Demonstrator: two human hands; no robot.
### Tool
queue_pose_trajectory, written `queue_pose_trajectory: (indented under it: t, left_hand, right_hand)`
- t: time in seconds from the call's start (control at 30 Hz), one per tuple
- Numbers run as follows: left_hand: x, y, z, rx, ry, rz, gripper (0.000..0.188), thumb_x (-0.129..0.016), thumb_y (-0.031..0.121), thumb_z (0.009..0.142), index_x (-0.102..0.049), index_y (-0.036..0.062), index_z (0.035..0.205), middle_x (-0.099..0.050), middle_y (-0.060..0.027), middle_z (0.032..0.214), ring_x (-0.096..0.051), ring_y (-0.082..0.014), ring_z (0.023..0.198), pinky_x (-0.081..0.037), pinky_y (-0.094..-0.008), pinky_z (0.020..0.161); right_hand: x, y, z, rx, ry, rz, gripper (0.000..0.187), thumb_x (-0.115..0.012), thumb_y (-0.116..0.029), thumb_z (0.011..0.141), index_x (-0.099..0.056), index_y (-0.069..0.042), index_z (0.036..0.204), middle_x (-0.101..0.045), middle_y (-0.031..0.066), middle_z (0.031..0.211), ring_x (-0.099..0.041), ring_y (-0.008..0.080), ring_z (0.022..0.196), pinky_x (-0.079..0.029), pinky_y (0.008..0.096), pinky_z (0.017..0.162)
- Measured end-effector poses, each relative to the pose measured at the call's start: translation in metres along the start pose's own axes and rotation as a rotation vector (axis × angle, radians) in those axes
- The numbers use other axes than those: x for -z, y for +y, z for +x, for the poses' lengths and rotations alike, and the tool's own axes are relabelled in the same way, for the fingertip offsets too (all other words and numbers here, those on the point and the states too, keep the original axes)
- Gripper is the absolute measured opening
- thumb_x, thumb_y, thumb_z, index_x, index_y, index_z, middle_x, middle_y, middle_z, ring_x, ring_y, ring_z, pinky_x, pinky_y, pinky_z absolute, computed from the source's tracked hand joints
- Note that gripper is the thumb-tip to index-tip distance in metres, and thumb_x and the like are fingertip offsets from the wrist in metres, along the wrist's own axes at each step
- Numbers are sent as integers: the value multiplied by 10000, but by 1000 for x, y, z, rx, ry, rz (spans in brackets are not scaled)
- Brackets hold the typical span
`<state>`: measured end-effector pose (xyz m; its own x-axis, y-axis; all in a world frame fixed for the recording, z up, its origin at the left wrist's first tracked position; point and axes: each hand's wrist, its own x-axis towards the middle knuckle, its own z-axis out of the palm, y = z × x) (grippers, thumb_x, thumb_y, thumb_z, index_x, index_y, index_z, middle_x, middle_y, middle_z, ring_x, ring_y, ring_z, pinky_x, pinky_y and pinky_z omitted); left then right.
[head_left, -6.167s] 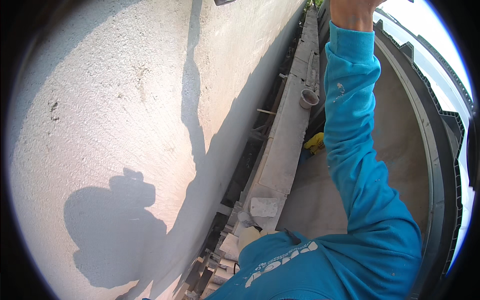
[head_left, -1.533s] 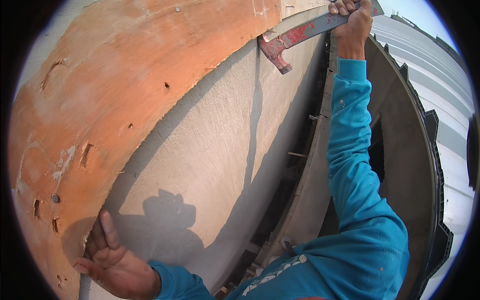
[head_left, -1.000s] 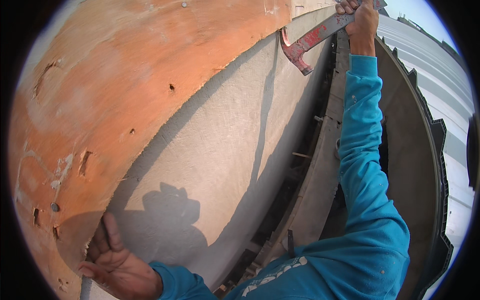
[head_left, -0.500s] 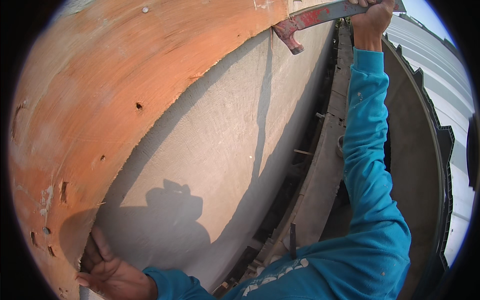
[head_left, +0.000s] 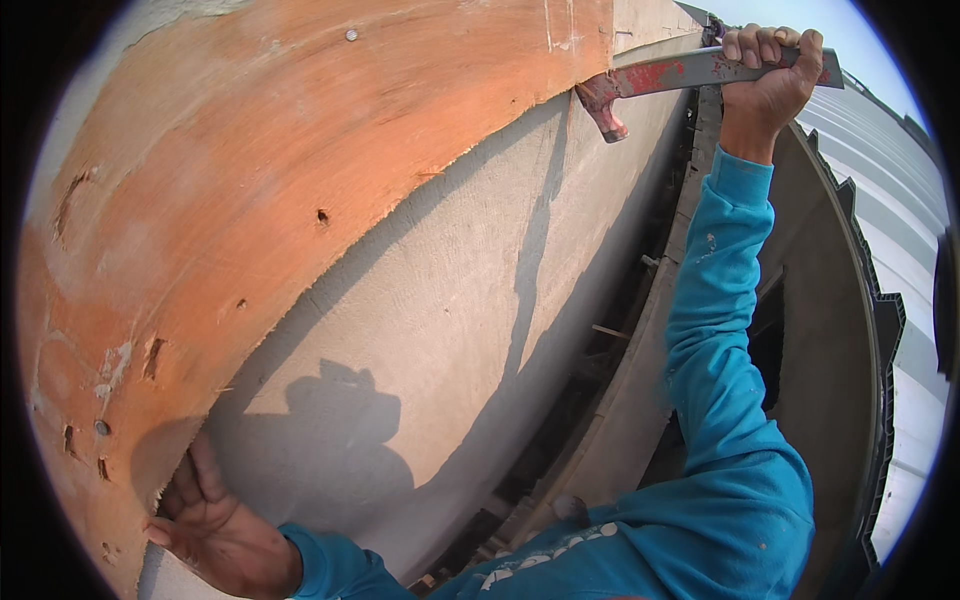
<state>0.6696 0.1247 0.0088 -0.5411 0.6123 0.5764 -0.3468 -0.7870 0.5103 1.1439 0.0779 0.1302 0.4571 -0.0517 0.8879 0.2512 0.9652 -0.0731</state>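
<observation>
My right hand (head_left: 768, 88), raised at the upper right, is closed round the grey handle of a hammer (head_left: 660, 76) with worn red paint. The hammer's head meets the lower edge of an orange-stained wooden board (head_left: 270, 190) near its corner. One blunt end of the head points down; its other end is hidden at the board's edge. At the lower left, my left hand (head_left: 225, 535) grips that same edge, palm toward me. Its fingers reach behind the board and the thumb lies at the front. Nail heads and several ragged holes mark the board.
Behind the board stands a plastered wall (head_left: 470, 300) bearing shadows. A narrow ledge (head_left: 625, 420) and a dark gap run along its foot. To the right are a curved grey panel (head_left: 825, 330) with a jagged dark edge and a pale ribbed metal roof (head_left: 925, 300).
The view has shifted, and the board, hammer and right hand sit farther right and mostly lower, with the whole right hand showing. Both hands keep their holds; the hammer head stays at the board's edge.
</observation>
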Motion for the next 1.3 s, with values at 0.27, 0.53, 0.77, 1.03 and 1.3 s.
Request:
queue_pose_trajectory:
  t: [0.27,0.53,0.77,1.03,1.3]
  left_hand:
    - [15,6,11,44,-16,-46,573,-297,288,1054,-266,-159,1411,-351,-347,1431,-298,-447,1393,-231,-555,1186]
    - [15,0,4,14,32,98,607,-396,314,1037,-214,-77,1464,-360,-321,1424,-386,-446,1340,-327,-575,1138]
    - [28,8,27,-20,-395,-269,553,-411,294,1032,-261,2,1477,-316,-282,1481,-358,-445,1364,-271,-603,1154]
    - [-15,2,70,260,-723,-823,531,-386,332,1037,-294,19,1456,-315,-307,1468,-244,-502,1386,-219,-694,1119]
    - [-35,-15,54,170,-778,-558,543,-399,409,1019,-407,4,1381,-442,-285,1358,-396,-441,1289,-331,-599,1073]
  right_hand:
    - [17,-7,-80,120,72,-9,291,-502,-311,876,-427,-127,664,-332,16,513,-396,167,499,-413,360,534]
    - [-5,-3,-108,201,147,-18,309,-474,-301,892,-426,-138,634,-332,3,529,-376,151,490,-386,352,501]
    - [8,-62,-168,62,235,-101,357,-464,-330,945,-473,-126,652,-311,-6,537,-323,127,486,-355,300,473]
    - [42,-79,-176,-313,149,-233,373,-435,-320,973,-443,-115,662,-304,4,597,-287,143,553,-325,317,539]
    - [31,-63,-298,-1025,245,-713,441,-532,-377,976,-386,-106,660,-310,5,598,-333,121,538,-305,277,523]
